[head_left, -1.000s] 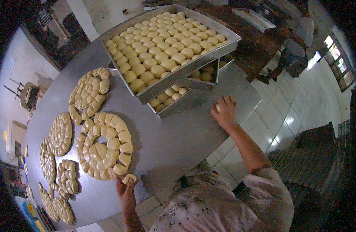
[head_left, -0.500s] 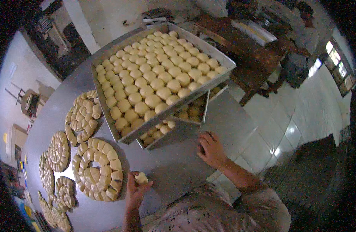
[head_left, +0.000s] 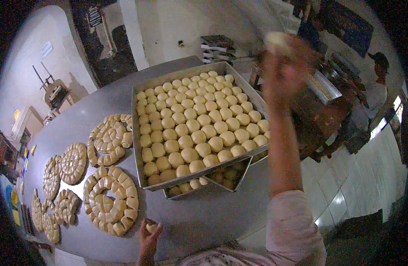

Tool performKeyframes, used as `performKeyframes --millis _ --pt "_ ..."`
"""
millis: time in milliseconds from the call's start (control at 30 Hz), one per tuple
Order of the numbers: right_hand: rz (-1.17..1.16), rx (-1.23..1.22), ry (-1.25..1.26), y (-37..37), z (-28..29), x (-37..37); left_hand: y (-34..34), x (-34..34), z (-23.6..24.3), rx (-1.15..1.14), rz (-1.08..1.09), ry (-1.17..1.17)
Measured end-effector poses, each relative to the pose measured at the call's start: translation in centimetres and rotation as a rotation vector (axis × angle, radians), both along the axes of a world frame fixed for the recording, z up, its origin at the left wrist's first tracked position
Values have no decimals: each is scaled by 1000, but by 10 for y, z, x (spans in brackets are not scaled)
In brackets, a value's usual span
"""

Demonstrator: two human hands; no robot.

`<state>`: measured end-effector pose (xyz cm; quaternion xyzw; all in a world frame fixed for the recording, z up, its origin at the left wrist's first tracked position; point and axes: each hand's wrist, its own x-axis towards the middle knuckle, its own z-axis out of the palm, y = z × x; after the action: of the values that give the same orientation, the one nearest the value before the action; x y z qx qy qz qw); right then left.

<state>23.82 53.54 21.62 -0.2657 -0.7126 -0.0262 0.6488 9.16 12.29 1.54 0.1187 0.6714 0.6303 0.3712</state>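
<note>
My left hand, low near the table's front edge, is closed around a small pale piece of dough. My right hand is raised high at the upper right, beyond the tray's right side, and smeared by motion. A pale cream patch shows at its fingers; I cannot tell whether they hold it. In the middle, a large metal tray carries rows of round dough balls. It rests on other trays of dough balls, set askew. Coiled rings of segmented dough lie to its left.
Everything stands on a metal table with a curved edge. A stack of trays is by the back wall. At the right, a person is near a dark wooden table. Pale floor tiles show below.
My right hand has swung from beside the lower trays up to the upper right. My left hand, still with its dough, has shifted slightly lower. The view has turned, so the tray appears lower.
</note>
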Motion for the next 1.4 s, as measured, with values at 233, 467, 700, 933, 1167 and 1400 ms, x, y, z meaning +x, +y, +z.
performKeyframes --millis 233,467,700,933,1167,1400 --pt "545 -569 -253 -98 -47 -33 -62 -45 -79 -207 -252 343" --pt "1009 -497 -573 -277 -191 -11 3 14 -4 112 -888 -15" --pt "338 -514 -1129 -303 -237 58 -87 -50 -2 138 -509 -133" --pt "-54 -583 -758 -287 -263 -20 -120 -55 -21 -48 -509 254" --pt "-409 -532 -683 -236 -265 38 -145 -71 -10 -99 -505 624" --pt "199 -607 -712 -271 -270 39 -132 -76 -21 -128 -548 714"
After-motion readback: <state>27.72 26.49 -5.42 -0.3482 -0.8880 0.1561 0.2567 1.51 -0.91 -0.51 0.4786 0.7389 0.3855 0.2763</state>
